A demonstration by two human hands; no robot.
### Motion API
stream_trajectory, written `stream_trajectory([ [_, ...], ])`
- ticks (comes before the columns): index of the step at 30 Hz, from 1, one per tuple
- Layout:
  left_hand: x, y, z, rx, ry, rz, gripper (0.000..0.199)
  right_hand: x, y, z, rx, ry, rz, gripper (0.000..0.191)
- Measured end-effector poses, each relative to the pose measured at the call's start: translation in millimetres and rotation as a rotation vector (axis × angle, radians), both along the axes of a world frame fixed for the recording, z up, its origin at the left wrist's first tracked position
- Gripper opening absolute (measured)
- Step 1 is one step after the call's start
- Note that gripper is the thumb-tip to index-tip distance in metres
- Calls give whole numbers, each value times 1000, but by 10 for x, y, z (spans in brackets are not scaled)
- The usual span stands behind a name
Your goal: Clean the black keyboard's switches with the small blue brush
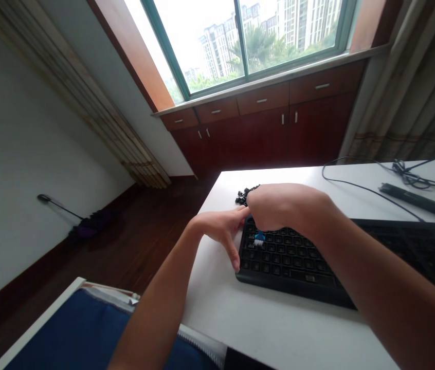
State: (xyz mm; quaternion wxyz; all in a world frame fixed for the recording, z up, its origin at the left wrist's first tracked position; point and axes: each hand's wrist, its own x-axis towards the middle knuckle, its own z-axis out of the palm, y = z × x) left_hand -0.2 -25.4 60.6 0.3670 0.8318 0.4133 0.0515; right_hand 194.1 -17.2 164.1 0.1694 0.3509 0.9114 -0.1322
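A black keyboard with its keycaps off lies on the white table. My left hand braces its left end, with the thumb at the near left corner and the fingers toward the far left corner. Closed in a fist above the far left part of the keyboard, my right hand grips a small blue brush. Its white bristles point down onto the bare key sockets; the rest of its handle is hidden by the hand. Behind my hands sits a small heap of black keycaps, partly covered by my right hand.
On the right of the table lie a long black bar and a black cable. A blue cloth item with a white frame is at lower left. Red-brown cabinets stand beneath the window. A dark umbrella-like object rests on the floor.
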Motion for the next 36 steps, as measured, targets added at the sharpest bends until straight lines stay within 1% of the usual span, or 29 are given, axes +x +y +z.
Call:
stream_trajectory([
  [3, 1, -6, 5, 17, 8, -22, 138, -53, -5, -26, 48, 2, 2, 26],
  [7, -22, -28, -8, -14, 45, 37, 143, -11, 46, 6, 176, 88, -29, 26],
  [8, -27, -32, -12, -23, 41, 48, 145, 12, 64, 17, 175, 113, -20, 25],
  [11, -27, -33, -19, -32, -6, 36, 148, 68, 117, 15, 95, 150, 19, 25],
  [17, 1, -29, -6, -49, -62, 4, 139, -13, 215, -156, 41, 164, 156, 25],
  [18, 8, -35, -2, -54, -58, 12, 140, -34, 224, -179, 56, 158, 153, 25],
  [20, 19, -49, 4, -77, -36, 47, 143, -63, 230, -194, 149, 160, 112, 24],
  [22, 22, -59, 5, -106, -19, 78, 147, -65, 216, -172, 245, 185, 67, 25],
  [23, 20, -60, 3, -116, -18, 79, 147, -57, 205, -152, 266, 202, 56, 25],
  [25, 10, -52, -1, -107, -32, 58, 145, -33, 181, -115, 245, 224, 54, 25],
  [28, -1, -28, 2, -47, -56, 28, 142, -2, 151, -89, 160, 217, 70, 25],
  [32, 18, -17, 38, -11, 14, 20, 139, -14, 112, -104, 28, 134, 130, 28],
  [34, 30, -21, 53, 4, 43, 11, 139, -30, 88, -105, 11, 89, 122, 28],
  [36, 31, -25, 56, 14, 42, 2, 142, -31, 67, -86, 50, 75, 81, 28],
])
